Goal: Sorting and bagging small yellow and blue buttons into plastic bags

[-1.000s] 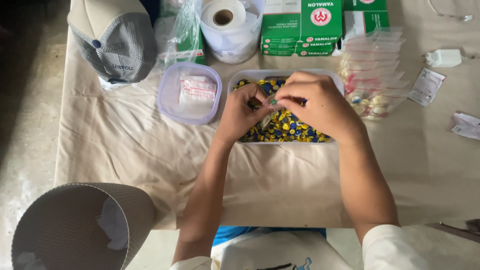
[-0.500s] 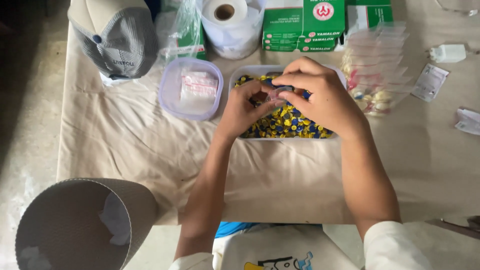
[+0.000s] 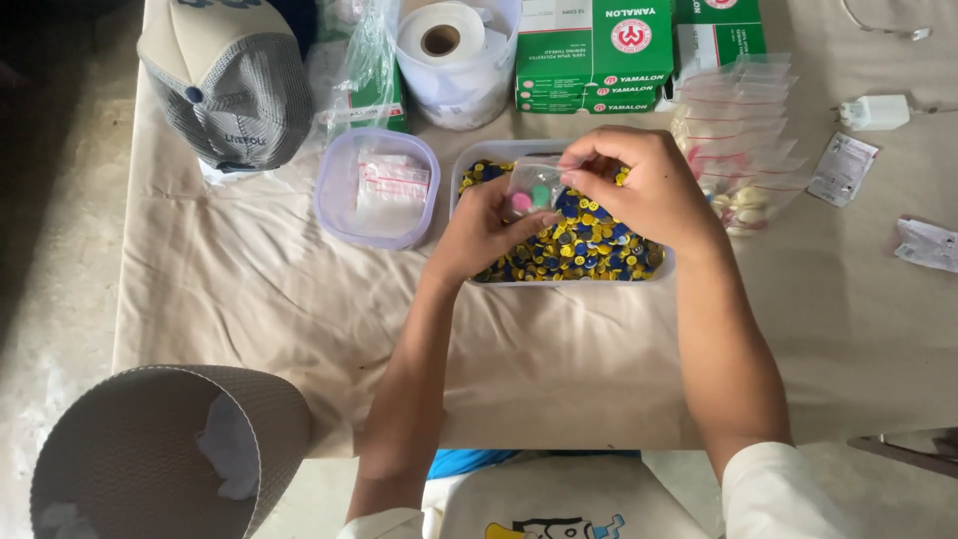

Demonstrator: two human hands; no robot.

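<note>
Both hands meet over a clear rectangular tray (image 3: pixel 469 160) full of small blue and yellow buttons (image 3: pixel 584 245). Between them is a small clear zip bag (image 3: pixel 534 187) with a pink and a green piece inside. My left hand (image 3: pixel 484 232) grips the bag from below. My right hand (image 3: pixel 639 185) pinches its top edge from the right. The bag hovers just above the buttons at the tray's upper left part.
A purple-rimmed tub (image 3: pixel 377 188) holding empty zip bags sits left of the tray. Filled bags (image 3: pixel 743 130) are stacked to the right. Behind stand green boxes (image 3: pixel 599 55), a paper roll (image 3: pixel 444 35) and a cap (image 3: pixel 230 85). A grey bin (image 3: pixel 150 459) is at lower left.
The view has shifted a little. My hands stay over the tray, and the small bag with its pink and green pieces now shows plainly between them.
</note>
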